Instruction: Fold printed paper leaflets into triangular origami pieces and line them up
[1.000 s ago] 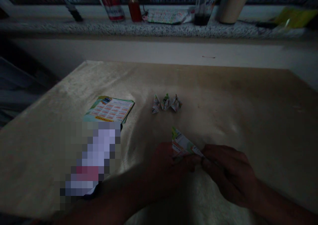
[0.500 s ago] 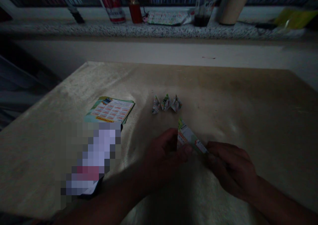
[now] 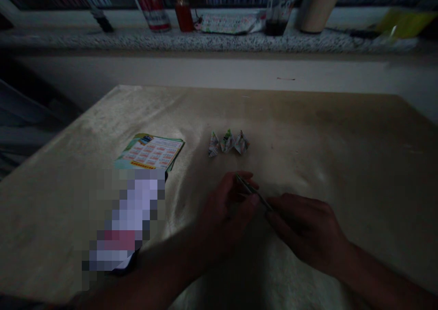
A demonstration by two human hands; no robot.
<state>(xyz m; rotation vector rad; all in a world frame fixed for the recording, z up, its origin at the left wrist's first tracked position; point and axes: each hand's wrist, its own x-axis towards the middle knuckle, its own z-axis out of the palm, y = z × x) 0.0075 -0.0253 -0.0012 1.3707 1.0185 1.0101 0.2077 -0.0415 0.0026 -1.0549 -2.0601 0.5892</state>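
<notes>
Between my two hands is a folded piece of printed paper point(image 3: 253, 191), turned nearly edge-on so that only a thin green and grey strip of it shows. My left hand point(image 3: 227, 209) is closed on its left part, thumb in front and fingers behind. The fingertips of my right hand point(image 3: 303, 223) pinch its lower right end. Just beyond the hands, three small folded paper pieces point(image 3: 227, 142) with pointed tips stand in a row on the table.
Left on the table point(image 3: 325, 132) lies a stack of printed sheets point(image 3: 150, 151), with a phone point(image 3: 132, 219), its screen pixelated, in front. A red can point(image 3: 153, 7), a red jar point(image 3: 185, 16) and a cup of dark liquid point(image 3: 277, 20) line the windowsill point(image 3: 205, 42).
The folded paper has turned from showing its printed face to nearly edge-on. My right hand has shifted slightly left, toward my left hand.
</notes>
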